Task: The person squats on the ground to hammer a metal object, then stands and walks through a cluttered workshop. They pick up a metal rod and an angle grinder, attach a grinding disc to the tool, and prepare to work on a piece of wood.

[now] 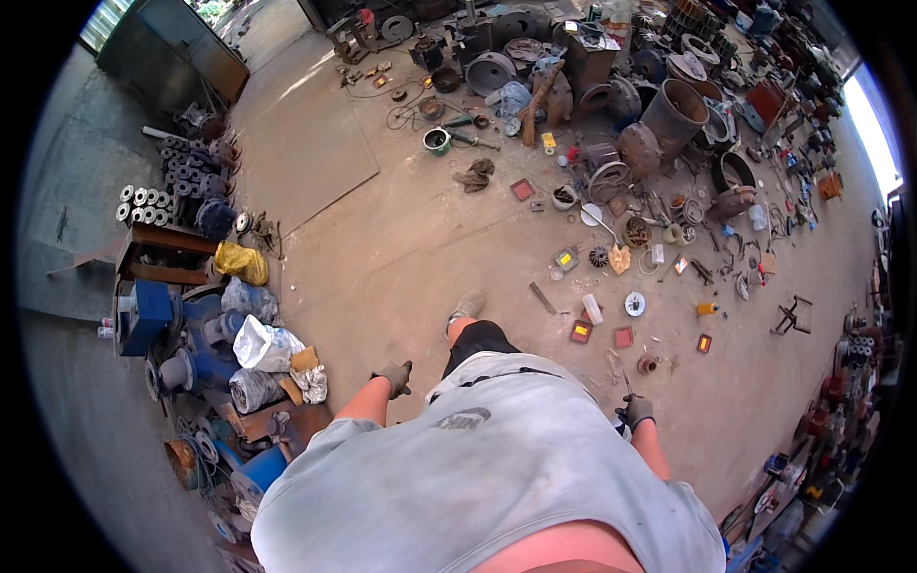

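Thin metal tool [626,385], dark and slender, rises from the gloved right hand [635,412], whose grip is closed around its lower end; the hand hangs at the person's right side, above bare concrete floor [401,258], with the tool's tip pointing toward a small round rusty part [647,364] lying just beyond it. The left hand [394,377], also in a dark work glove, hangs at the other side with fingers loosely curled and nothing in its grip. The person, in a grey shirt and dark shorts, stands with one shoe [465,307] set forward on the floor. Ahead and to the right, small items are scattered on the concrete: red square tins [580,330], a white cylinder [592,308], a white disc [635,304] and a small yellow bottle [706,308]. Farther off lie heavy rusted machine parts, among them a large metal drum [674,115] tipped on its side and a green tin [437,141] near some loose cables. Along the left wall, blue pump housings [191,334] sit among a white sack [263,344], a yellow bag [241,262] and a row of stacked grey steel rings [143,202]. A flat metal sheet [301,143] covers part of the floor near the far left.
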Demonstrator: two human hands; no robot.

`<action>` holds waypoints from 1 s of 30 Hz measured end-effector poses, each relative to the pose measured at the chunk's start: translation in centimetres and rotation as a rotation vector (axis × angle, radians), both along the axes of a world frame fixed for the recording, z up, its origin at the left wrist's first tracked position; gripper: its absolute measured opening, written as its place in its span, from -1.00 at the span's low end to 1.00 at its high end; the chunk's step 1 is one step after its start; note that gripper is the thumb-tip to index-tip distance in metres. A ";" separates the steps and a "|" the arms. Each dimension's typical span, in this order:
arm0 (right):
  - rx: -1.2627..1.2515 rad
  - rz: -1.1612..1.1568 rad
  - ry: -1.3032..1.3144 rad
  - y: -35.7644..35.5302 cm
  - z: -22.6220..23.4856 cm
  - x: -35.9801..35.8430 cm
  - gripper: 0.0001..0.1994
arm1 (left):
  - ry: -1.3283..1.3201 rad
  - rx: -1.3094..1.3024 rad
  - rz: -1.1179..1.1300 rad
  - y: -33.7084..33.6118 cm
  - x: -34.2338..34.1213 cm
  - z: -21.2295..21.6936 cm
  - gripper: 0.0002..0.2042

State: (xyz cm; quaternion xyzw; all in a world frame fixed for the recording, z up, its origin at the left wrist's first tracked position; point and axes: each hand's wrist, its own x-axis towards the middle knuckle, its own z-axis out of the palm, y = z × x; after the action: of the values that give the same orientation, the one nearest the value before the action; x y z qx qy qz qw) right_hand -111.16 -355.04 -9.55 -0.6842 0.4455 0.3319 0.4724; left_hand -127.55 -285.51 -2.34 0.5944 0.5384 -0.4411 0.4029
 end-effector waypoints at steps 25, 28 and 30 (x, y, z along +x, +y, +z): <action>-0.565 1.579 0.197 4.8 0.7 -2.7 -0.65 | -0.278 -0.100 -0.675 6.0 13.9 -4.6 -0.34; -0.536 1.543 0.247 7.3 0.8 -1.3 -0.66 | -0.306 -0.022 -0.442 8.2 13.7 -3.6 -0.29; -0.525 1.489 0.290 8.1 0.6 -0.6 -0.66 | -0.323 -0.009 -0.371 10.5 13.8 -3.8 -0.32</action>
State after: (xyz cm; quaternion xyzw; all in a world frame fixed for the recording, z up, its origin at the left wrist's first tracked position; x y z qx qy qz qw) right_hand -111.78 -346.95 -8.99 -0.8407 -0.0072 0.5298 -0.1121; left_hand -113.72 -274.99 -6.14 0.7440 0.3467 -0.4092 0.3985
